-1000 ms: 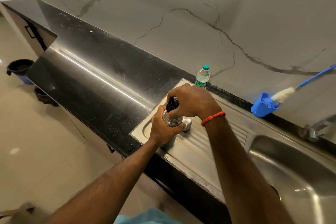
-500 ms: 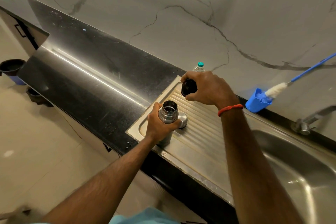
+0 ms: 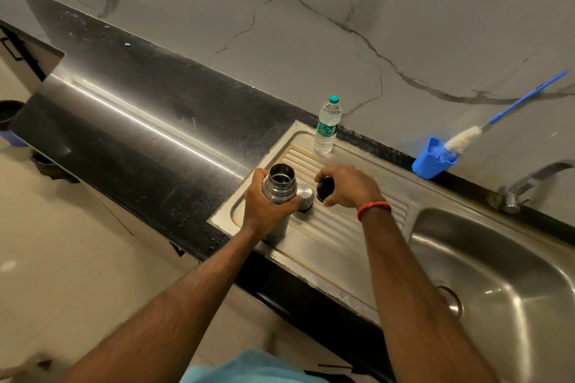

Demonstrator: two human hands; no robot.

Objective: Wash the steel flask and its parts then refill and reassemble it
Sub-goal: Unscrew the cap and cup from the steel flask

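Observation:
The steel flask [image 3: 279,186] stands upright at the left end of the ribbed steel drainboard [image 3: 336,227], its mouth uncovered. My left hand [image 3: 264,207] grips its body below the neck. The flask's steel cup lid [image 3: 305,197] rests on the drainboard just right of the flask. My right hand [image 3: 348,185] holds the black stopper [image 3: 325,190] low over the drainboard, beside the cup lid. Whether the stopper touches the drainboard cannot be told.
A clear plastic water bottle [image 3: 326,126] with a green cap stands at the drainboard's back edge. A blue cup [image 3: 431,162] holds a long blue-handled bottle brush [image 3: 463,140] against the wall. The sink basin [image 3: 497,283] and tap [image 3: 525,183] lie to the right. Black countertop [image 3: 140,121] extends left.
My right hand took the black stopper off the flask, swung it back toward the water bottle, then lowered it beside the cup lid. The left hand kept gripping the flask.

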